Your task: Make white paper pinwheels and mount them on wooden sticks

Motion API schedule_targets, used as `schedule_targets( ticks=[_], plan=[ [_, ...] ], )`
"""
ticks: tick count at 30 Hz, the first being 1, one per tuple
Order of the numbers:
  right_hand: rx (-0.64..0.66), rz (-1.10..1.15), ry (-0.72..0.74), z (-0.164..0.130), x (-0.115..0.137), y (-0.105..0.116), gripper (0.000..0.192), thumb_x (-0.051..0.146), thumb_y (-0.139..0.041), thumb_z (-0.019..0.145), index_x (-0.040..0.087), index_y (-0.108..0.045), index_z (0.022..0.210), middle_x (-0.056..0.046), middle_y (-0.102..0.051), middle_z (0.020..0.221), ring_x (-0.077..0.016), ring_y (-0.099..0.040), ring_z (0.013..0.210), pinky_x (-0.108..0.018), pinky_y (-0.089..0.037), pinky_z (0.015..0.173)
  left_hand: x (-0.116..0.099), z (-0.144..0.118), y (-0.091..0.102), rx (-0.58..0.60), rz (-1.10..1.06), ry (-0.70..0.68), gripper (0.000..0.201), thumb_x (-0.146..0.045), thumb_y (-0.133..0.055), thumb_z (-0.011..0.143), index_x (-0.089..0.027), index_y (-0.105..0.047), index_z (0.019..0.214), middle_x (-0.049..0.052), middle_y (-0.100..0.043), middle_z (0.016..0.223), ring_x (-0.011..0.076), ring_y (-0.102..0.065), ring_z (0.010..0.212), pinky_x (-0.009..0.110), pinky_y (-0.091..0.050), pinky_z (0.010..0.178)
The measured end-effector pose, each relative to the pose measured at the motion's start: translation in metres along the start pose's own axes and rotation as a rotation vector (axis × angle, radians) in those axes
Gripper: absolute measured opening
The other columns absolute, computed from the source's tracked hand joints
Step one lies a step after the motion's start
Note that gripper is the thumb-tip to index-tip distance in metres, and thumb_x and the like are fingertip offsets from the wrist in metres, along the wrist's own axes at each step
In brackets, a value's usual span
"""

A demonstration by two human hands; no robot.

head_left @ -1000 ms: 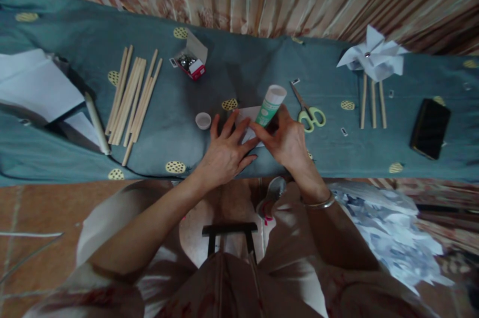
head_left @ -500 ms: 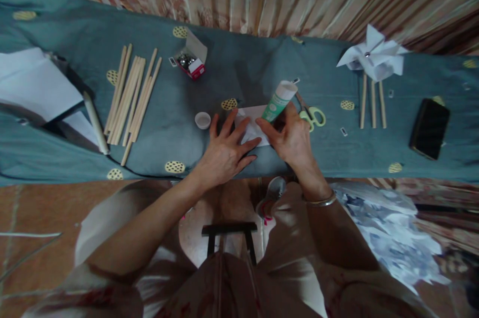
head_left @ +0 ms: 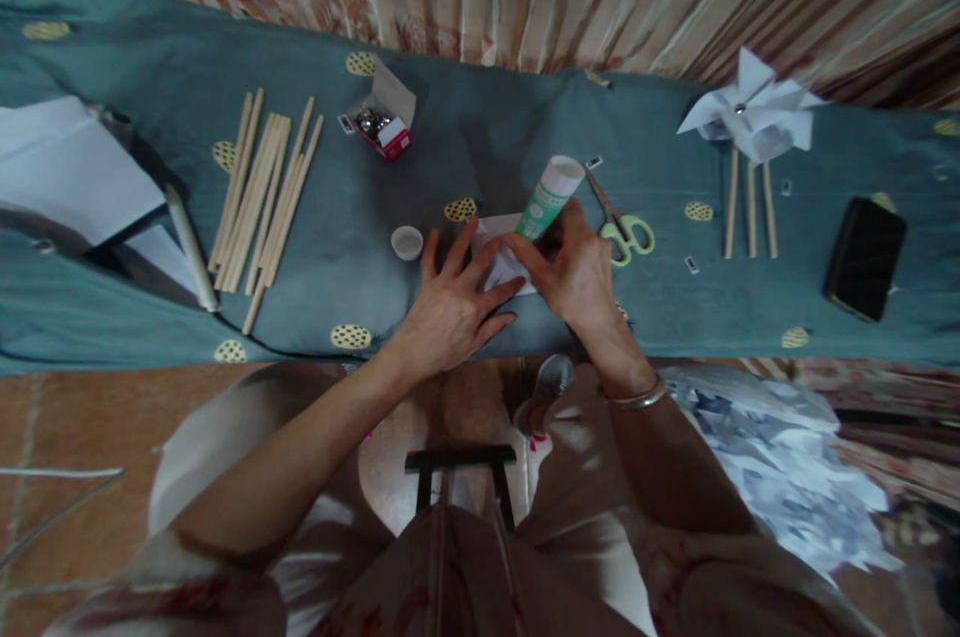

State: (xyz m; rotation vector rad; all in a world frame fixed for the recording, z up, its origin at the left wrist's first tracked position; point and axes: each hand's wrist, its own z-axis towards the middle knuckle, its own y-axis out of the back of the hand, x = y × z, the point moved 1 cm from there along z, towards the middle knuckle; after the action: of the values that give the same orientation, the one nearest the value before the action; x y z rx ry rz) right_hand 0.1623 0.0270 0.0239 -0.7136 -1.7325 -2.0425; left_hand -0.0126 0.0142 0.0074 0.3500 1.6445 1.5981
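Swinging back left after a brief shift right, the green-and-white cylindrical glue stick [head_left: 551, 200] is gripped in my right hand [head_left: 579, 275], its lower end hidden by the fingers. I read that as a repeat pass over the small white paper sheet [head_left: 507, 267], which lies on the teal-clothed bench [head_left: 667, 317] between both hands. My left hand [head_left: 446, 315] stays spread, grasping nothing, its fingers steadying the sheet.
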Motion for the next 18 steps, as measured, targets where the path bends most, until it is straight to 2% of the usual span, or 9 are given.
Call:
schedule_targets(
  ticks=[5, 9, 18],
  plan=[
    [0.044, 0.019, 0.006, -0.0006, 0.0038, -0.0022, 0.043, 0.062, -0.056, 0.085, 0.022, -0.053, 0.1, -0.004, -0.068, 0.076, -0.0235, -0.067, 0.069, -0.036, -0.05, 0.063, 0.0002, -0.0002, 0.0003, 0.006, 0.005, -0.012, 0.04, -0.046, -0.055, 0.094, -0.033, -0.061, 0.132, 0.01, -0.042, 0.156, 0.0424, -0.021, 0.149, 0.075, -0.014, 0.113],
    [0.04, 0.043, 0.02, -0.0024, 0.0045, -0.0015, 0.05, 0.067, -0.056, 0.084, 0.02, -0.053, 0.098, -0.004, -0.067, 0.072, -0.0217, -0.064, 0.063, -0.035, -0.05, 0.062, 0.0007, -0.0005, -0.0005, -0.005, 0.007, -0.016, 0.041, -0.045, -0.056, 0.095, -0.033, -0.06, 0.133, 0.01, -0.042, 0.155, 0.0432, -0.021, 0.149, 0.075, -0.014, 0.113],
    [0.012, 0.052, 0.006, -0.0082, -0.0007, 0.0048, 0.043, 0.066, -0.062, 0.08, 0.026, -0.052, 0.092, 0.0, -0.066, 0.067, -0.0222, -0.062, 0.058, -0.036, -0.05, 0.058, 0.0006, -0.0004, -0.0004, 0.004, 0.02, 0.007, 0.041, -0.046, -0.057, 0.094, -0.036, -0.059, 0.134, 0.008, -0.042, 0.156, 0.0412, -0.021, 0.15, 0.073, -0.014, 0.114]
  ],
)
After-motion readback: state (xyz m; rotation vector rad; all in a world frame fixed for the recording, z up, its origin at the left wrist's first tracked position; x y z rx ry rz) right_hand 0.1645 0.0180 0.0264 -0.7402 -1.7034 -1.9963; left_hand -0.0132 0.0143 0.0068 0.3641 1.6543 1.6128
